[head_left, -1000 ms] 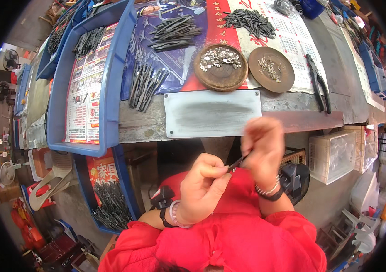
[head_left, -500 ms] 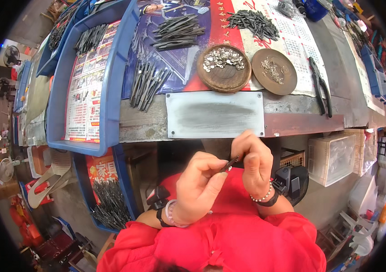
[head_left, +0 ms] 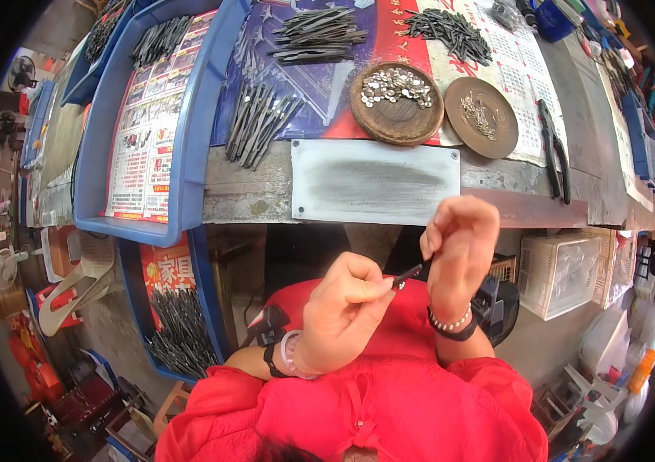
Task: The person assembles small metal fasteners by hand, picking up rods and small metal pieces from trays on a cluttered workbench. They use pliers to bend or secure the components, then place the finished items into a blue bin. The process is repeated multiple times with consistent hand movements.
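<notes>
My left hand (head_left: pixel 343 312) pinches a short, dark, narrow piece (head_left: pixel 408 275) between thumb and forefinger, over my lap. A small shiny bit shows near its outer end. My right hand (head_left: pixel 462 250) is raised just beyond that end, its fingers curled together. Whatever the right fingertips may hold is hidden or too small to name. Both hands are in front of the bench edge, near a white metal plate (head_left: pixel 435 208) with a grey smudged middle.
On the bench stand a wooden dish (head_left: pixel 397 132) of shiny discs and a brown dish (head_left: pixel 506 138) of tiny metal pieces. Black-handled pliers (head_left: pixel 552 150) lie at right. Dark strips (head_left: pixel 262 127) are bundled at left, beside a blue tray (head_left: pixel 193 146). Short dark pieces (head_left: pixel 451 35) are heaped behind.
My right hand has lifted away from the dark piece, up and to the right. My left hand keeps its pinch and has shifted slightly right. The view has moved a little.
</notes>
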A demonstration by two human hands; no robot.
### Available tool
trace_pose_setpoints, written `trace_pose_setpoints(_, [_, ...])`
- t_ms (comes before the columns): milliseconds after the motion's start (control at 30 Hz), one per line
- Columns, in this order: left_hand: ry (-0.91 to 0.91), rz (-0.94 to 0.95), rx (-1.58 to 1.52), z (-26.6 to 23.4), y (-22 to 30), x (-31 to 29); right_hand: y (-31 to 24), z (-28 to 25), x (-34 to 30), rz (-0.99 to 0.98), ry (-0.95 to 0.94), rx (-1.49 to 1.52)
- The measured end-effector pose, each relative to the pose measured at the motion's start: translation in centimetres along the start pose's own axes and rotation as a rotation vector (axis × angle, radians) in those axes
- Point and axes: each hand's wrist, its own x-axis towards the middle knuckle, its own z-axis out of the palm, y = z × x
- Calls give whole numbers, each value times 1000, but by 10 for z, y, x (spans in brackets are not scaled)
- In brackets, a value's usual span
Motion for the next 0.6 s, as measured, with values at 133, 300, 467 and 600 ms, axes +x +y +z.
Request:
trace_pose_setpoints(133, [6,-74,-104,2,2,0,-3,0,-6,-258,-413,-131])
trace_pose_setpoints(300, [10,-162,-181,1,3,0,-5,-5,-9,-294,-442,-239])
trace_pose_setpoints(467, [1,-170,-214,-1,3,-1,-2,-4,-16,-210,-665,-169])
trace_pose_setpoints(600, [2,-162,-179,-5,5,-6,-5,7,-22,-121,-526,-140])
